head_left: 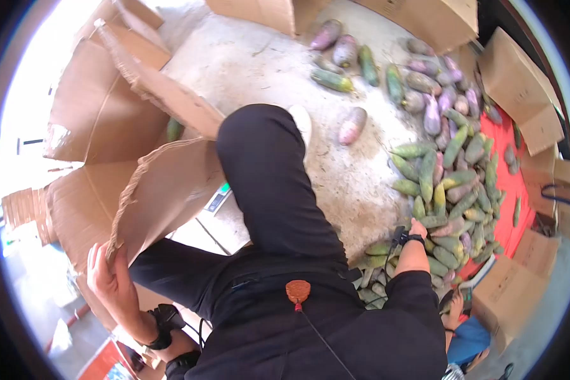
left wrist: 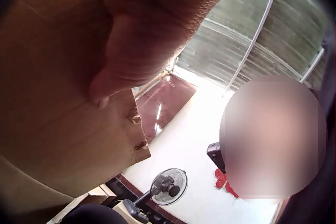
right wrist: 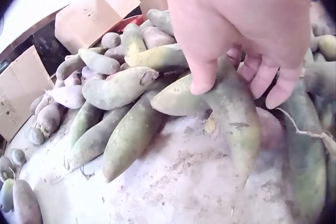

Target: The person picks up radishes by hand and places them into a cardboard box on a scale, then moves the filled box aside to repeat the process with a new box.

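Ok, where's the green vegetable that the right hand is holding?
In the right wrist view, the green vegetable is right of centre at the pile's edge, under the right hand, its tip pointing down over the pale floor.

Supporting surface: a pale, rough concrete floor (head_left: 354,202) with brown soil smears and scattered debris. A dense heap of elongated green and purple root vegetables (head_left: 456,149) lies directly on the floor, its far side meeting a flat, bright red sheet (head_left: 513,180). Several loose roots rest on the sheet. A single pinkish-purple oval root (head_left: 353,125) lies apart on bare concrete. Near the heap, a small group of purple and green roots (head_left: 345,50) lies on the floor.
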Tool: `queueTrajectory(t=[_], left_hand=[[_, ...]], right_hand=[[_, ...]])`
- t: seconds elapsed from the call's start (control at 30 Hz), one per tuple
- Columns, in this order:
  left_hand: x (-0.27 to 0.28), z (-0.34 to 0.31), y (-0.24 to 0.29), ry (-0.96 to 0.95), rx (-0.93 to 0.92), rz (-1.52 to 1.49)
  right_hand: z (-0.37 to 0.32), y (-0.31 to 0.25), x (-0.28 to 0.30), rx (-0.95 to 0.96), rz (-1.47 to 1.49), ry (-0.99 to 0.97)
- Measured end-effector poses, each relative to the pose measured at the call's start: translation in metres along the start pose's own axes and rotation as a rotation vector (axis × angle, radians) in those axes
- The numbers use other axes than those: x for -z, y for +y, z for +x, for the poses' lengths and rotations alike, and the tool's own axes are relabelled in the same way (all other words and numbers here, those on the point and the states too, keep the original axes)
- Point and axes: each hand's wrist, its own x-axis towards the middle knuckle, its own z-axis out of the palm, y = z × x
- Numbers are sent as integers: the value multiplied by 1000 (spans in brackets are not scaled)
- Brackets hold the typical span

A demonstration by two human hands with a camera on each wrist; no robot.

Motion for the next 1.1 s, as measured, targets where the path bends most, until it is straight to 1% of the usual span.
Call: queueTrajectory(t=[0.03,0.1,0.13,0.17,0.23,0.27,0.3,0.37,0.43,0.5,0.57,0.63,0.67,0.77,0.83,0.9,0.97,1.03,1.1], left_hand=[[1,2,4,-20,-22,2],[-1,4,12,58,-32,-32],[-1,5,11,64,-62,-16],[-1,5,9,66,-92,-3],[1,6,13,81,-84,22],[1,5,11,67,-84,21],[1,5,10,53,-87,19],[2,4,9,63,-78,29],[1,2,8,65,-97,28],[1,0,5,65,-99,36],[1,-1,4,74,-122,45],[2,-2,4,73,-126,40],[2,-3,3,74,-132,49],[1,-4,2,85,-156,52],[1,-4,2,96,-166,54],[2,-4,1,92,-174,53],[3,-4,1,94,-172,66],[2,-5,3,85,-188,64],[1,-8,4,97,-151,37]], right_hand=[[-6,-7,-4,-66,41,-74],[-19,-25,-19,-204,118,-222],[-29,-39,-27,-192,113,-247],[-41,-51,-36,-130,136,-334],[-73,-75,-49,-9,188,-500],[-93,-97,-55,74,163,-513],[-113,-119,-60,82,164,-522],[-155,-167,-66,408,182,-667],[-198,-219,-66,559,264,-797],[-245,-274,-63,752,331,-903],[-307,-325,-49,929,448,-979],[-364,-368,-34,1048,595,-1095],[-393,-385,-24,1100,646,-1188],[-469,-421,-1,1289,774,-1434],[-513,-436,4,1401,903,-1574],[-555,-442,0,1267,972,-1811],[-591,-438,-3,1386,982,-2111],[-608,-426,9,1436,699,-1733],[-619,-418,-9,1763,620,-1549]])
